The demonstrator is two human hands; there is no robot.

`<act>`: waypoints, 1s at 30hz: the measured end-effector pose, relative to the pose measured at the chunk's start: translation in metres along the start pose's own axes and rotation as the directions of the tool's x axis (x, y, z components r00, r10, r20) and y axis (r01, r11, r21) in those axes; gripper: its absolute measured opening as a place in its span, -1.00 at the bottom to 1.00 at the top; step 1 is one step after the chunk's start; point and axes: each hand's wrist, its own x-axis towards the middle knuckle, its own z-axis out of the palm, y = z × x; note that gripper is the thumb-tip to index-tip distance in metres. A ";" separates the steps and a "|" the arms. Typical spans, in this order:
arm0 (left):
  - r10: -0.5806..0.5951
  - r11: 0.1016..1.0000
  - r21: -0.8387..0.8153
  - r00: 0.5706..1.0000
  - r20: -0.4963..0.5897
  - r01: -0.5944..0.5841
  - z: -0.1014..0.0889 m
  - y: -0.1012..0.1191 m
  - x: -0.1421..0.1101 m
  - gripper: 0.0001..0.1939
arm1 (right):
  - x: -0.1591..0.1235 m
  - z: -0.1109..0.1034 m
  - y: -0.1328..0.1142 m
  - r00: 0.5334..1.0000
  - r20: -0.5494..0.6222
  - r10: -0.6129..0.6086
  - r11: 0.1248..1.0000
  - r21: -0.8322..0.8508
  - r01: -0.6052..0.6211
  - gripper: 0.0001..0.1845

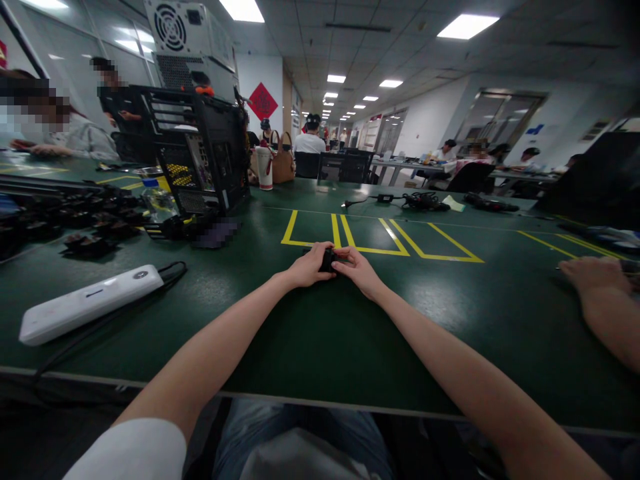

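Both of my hands meet around a small black part on the dark green table. My left hand wraps its fingers round the left side of the part, thumb toward me. From the right, my right hand pinches it between thumb and fingertips. Most of the part is covered by my fingers, so its exact kind cannot be made out. Yellow tape outlines lie on the table just beyond my hands.
At left lie a white power strip-like device and several black parts. An open black computer case stands behind them, near a white cup. Cables lie at the back. Another person's hand rests at right.
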 end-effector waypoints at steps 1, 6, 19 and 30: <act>-0.003 1.000 0.003 1.000 0.000 0.003 0.000 0.000 0.000 -0.34 | 0.000 0.000 0.001 1.000 0.002 0.011 1.000 -0.002 -0.011 -0.63; -0.020 1.000 0.005 1.000 0.009 0.020 -0.001 0.001 -0.001 -0.33 | 0.002 -0.002 0.004 0.998 0.033 0.046 0.997 0.056 -0.048 -0.61; 0.001 1.000 -0.013 1.000 -0.010 -0.001 0.002 -0.002 0.001 -0.33 | 0.001 0.000 0.001 1.000 0.011 0.006 1.000 0.021 -0.006 -0.62; -0.011 1.000 -0.025 1.000 0.004 0.011 0.000 -0.001 0.000 -0.35 | 0.000 0.001 0.001 0.999 0.046 0.007 0.998 0.060 -0.010 -0.65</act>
